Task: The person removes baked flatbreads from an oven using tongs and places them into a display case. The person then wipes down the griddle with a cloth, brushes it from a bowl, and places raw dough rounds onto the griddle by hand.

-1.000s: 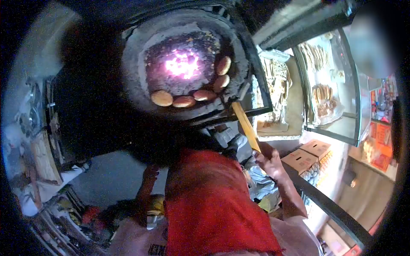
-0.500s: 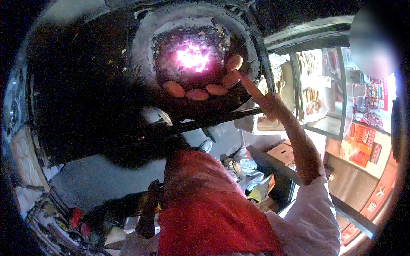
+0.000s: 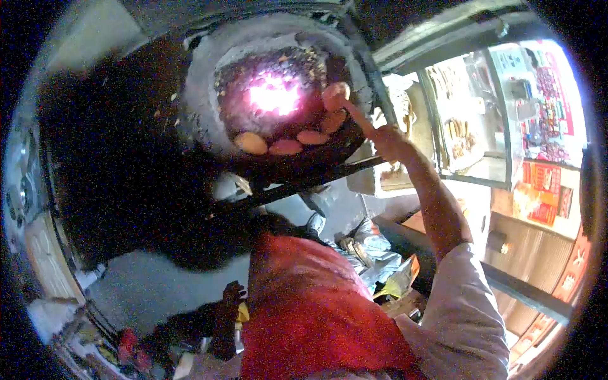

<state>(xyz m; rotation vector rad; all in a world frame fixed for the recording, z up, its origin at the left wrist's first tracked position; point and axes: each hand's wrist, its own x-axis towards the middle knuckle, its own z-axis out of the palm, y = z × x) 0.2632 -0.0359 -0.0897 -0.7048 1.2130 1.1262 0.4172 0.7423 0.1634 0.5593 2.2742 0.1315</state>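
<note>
My right hand (image 3: 391, 143) reaches over the edge of a round clay-walled oven (image 3: 199, 79). A long finger-like shape stretches from it to the edge of the upper flat bread (image 3: 335, 94), seemingly touching it. The shape looks like my index finger, with the others folded back. Several more oval flat breads (image 3: 286, 147) form a curve along the near and right inside wall. Bright embers (image 3: 273, 95) glow in the middle of the oven. Down by my red apron (image 3: 304, 297), my left hand (image 3: 233, 294) hangs in shadow, its fingers loosely bent and apart with nothing visible in them.
A lit glass display case (image 3: 472, 120) with flat breads inside stands to the right of the oven. A dark bar (image 3: 316, 182) runs along the oven's near side. Bags (image 3: 373, 244) lie on the floor below. Cluttered items (image 3: 130, 345) stand at lower left.
The view has shifted, so the oven sits slightly further left. My right hand's outstretched shape now overlaps the upper bread's edge more. My left hand has lowered slightly beside the apron.
</note>
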